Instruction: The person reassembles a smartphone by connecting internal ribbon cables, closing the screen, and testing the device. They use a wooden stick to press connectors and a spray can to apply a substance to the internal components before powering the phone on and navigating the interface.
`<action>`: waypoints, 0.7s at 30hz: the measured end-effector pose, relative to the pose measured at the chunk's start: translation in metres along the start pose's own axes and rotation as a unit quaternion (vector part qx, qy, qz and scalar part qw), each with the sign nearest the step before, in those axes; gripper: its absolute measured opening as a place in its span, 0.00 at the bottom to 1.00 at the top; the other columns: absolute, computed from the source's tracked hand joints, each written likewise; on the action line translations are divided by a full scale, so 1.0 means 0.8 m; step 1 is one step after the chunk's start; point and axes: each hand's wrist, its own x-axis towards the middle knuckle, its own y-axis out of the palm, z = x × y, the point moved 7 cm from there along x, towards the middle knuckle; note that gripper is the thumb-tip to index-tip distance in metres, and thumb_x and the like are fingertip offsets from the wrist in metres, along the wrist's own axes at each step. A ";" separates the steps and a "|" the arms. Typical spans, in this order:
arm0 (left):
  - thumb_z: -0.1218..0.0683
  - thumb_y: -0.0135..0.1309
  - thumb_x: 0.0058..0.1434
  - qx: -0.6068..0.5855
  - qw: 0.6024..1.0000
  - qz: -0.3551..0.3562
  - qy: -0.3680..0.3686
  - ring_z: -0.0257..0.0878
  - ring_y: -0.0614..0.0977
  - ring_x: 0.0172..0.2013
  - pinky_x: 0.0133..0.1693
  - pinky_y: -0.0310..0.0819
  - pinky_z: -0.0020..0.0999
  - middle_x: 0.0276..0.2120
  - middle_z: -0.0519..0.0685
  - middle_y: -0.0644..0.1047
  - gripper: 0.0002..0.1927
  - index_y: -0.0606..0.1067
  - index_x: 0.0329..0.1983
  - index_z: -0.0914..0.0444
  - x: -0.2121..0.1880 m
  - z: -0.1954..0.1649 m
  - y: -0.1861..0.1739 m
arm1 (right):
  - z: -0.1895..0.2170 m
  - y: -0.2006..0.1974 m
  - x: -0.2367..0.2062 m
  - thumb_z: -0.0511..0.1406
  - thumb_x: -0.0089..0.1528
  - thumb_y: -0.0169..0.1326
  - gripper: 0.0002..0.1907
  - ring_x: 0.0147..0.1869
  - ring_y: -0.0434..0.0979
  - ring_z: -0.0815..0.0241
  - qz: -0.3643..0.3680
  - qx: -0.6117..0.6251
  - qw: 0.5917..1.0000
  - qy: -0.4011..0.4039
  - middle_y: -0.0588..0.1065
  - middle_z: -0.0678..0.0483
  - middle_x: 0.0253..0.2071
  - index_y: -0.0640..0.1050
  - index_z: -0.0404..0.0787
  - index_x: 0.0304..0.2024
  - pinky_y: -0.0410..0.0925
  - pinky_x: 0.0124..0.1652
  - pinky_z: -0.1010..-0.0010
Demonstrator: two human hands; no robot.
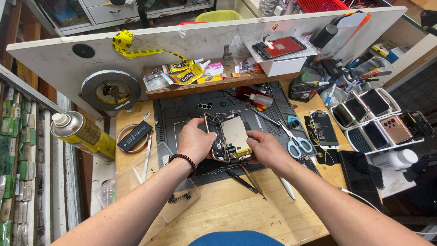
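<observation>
A wooden bench (236,214) carries the work; a dark mat (182,116) lies flat across its middle, reaching back to a low wooden shelf (218,84); on the mat lie a small white bottle (260,99), tweezers (267,118) and blue-handled scissors (295,142); at the mat's front edge rest a black tool (241,181) and a white pen (287,188); left of the mat sit a tape ring (129,136) with a black battery (135,135) across it, and a clear plastic lid (136,182) holding keys (180,197); a yellow spray can (82,134) lies at the far left edge; right of the mat lie a phone screen (324,128) and white trays (364,120) of phones.
</observation>
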 end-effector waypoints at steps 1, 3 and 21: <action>0.62 0.58 0.55 0.003 1.000 0.002 -0.002 0.41 0.87 0.23 0.23 0.82 0.34 0.32 0.52 0.85 0.30 0.70 0.64 0.64 0.000 0.000 0.000 | -0.001 -0.002 0.000 0.41 0.68 0.46 0.22 0.37 0.80 0.64 -0.008 0.002 1.000 0.002 0.82 0.54 0.44 0.75 0.46 0.64 0.77 0.39 0.69; 0.62 0.58 0.55 0.006 1.000 0.005 -0.004 0.41 0.87 0.23 0.23 0.82 0.34 0.31 0.52 0.85 0.30 0.70 0.64 0.64 -0.001 0.000 0.000 | -0.004 -0.004 0.000 0.41 0.67 0.49 0.22 0.35 0.78 0.65 -0.023 0.008 1.000 0.005 0.82 0.52 0.41 0.76 0.46 0.63 0.76 0.37 0.70; 0.60 0.61 0.55 0.006 1.000 0.010 0.005 0.40 0.87 0.27 0.24 0.84 0.34 0.32 0.51 0.84 0.31 0.70 0.64 0.63 -0.003 -0.002 0.002 | 0.002 -0.005 -0.003 0.36 0.64 0.54 0.25 0.34 0.77 0.66 -0.003 -0.025 1.000 -0.009 0.76 0.57 0.36 0.73 0.43 0.65 0.76 0.37 0.70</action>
